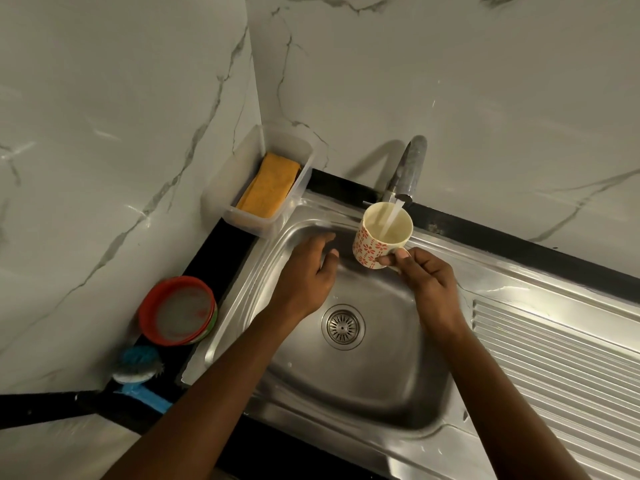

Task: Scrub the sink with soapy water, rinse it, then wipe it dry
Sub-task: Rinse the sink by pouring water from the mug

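**Q:** What does the head camera take in?

**A:** It looks down into a stainless steel sink (381,386) set in a dark tabletop (225,258), in a marble-tiled corner. The right hand (429,278) pinches the handle of a white mug (375,244) patterned with orange flowers. It holds the mug upright under the tap (408,168) at the back of the basin. A stream of water (393,216) runs into the mug.

**Q:** And the other hand?

**A:** The left hand (308,275) holds nothing. Its fingers are relaxed and spread over the back left slope of the basin. I cannot tell whether it touches the steel.

**Q:** Which step is this, by your reading?

**A:** Most likely collecting water, either to mix with soap or to pour over the basin. The steel shows no suds, so scrubbing has probably not begun.

**Q:** How is it done well?

**A:** Hold the mug level and centred under the stream so nothing splashes the wall. Stop short of the brim, since a pinch on the handle gives little control of a full mug. The free hand could steady the mug's side. Cleaning gear lies to the left: a yellow sponge (268,185) in a clear tub (249,221), a red dish (180,310) of what looks like soap paste, and a blue brush (138,362) just beside it.
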Available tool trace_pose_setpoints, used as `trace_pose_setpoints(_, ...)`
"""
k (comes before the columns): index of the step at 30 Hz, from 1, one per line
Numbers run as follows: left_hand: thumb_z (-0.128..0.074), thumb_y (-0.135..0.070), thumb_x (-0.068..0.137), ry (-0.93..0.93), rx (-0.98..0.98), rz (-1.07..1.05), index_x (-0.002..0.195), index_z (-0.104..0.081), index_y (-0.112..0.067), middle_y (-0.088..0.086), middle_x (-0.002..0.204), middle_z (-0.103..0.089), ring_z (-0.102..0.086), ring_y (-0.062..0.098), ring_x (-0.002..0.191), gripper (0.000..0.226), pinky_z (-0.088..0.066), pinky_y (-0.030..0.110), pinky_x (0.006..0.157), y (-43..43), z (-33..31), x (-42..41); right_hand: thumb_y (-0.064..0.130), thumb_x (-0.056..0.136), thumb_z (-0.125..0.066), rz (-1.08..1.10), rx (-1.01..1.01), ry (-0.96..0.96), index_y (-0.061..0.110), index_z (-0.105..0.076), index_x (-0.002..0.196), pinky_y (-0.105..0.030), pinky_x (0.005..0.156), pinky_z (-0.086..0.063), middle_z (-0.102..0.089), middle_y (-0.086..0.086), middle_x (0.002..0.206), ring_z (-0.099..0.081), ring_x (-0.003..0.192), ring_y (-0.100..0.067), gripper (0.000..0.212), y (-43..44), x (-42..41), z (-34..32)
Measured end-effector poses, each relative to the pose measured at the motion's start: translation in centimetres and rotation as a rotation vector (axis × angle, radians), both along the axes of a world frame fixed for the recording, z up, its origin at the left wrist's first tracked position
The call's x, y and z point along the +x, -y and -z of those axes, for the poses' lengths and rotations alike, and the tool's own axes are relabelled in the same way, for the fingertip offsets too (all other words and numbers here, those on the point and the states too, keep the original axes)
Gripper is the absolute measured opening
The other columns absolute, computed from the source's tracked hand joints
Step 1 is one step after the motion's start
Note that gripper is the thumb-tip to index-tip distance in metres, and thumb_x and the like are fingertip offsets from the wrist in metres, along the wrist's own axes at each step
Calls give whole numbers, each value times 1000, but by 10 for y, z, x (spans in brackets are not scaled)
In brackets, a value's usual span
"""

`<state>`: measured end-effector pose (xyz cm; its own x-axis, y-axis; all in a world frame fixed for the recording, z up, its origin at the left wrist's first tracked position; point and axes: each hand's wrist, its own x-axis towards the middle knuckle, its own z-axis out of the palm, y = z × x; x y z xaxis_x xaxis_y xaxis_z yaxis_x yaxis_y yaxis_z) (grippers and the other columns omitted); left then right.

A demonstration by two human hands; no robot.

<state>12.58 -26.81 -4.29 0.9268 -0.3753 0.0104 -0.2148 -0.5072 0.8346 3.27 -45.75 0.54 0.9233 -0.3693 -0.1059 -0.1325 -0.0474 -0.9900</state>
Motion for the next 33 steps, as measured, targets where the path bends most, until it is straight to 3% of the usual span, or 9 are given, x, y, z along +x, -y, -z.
trace_pose_setpoints(4,-53,-32,108,-22,-5,-4,147,-54,-18,4,147,-60,-58,17,134,41,-45,25,103,3,-1,-2,21,109,-52,-5,-29,0,5,-76,111,-44,107,-52,-79,-5,110,-71,113,-20,29,3,3,-2)
trace_pose_setpoints(19,-54,-29,108,-21,-13,-13,147,-54,-17,4,147,-61,-58,18,134,41,-44,22,102,2,-6,-4,21,109,-52,-8,4,8,4,-76,113,-54,110,-50,-78,-7,113,-70,115,-22,29,1,2,-7)
trace_pose_setpoints(27,-55,-30,108,-29,8,-13,148,-53,-19,3,149,-59,-53,19,139,41,-43,26,107,-7,0,-8,21,108,-52,-6,14,21,4,-77,109,-52,113,-47,-78,-7,113,-69,118,-22,30,-1,3,-7)
trace_pose_setpoints(33,-54,-30,108,-6,40,-9,149,-52,-21,2,152,-56,-53,16,138,42,-37,17,99,-15,2,-10,21,108,-52,16,16,23,7,-77,106,-51,114,-47,-79,-4,112,-70,117,-20,29,-4,3,-10)
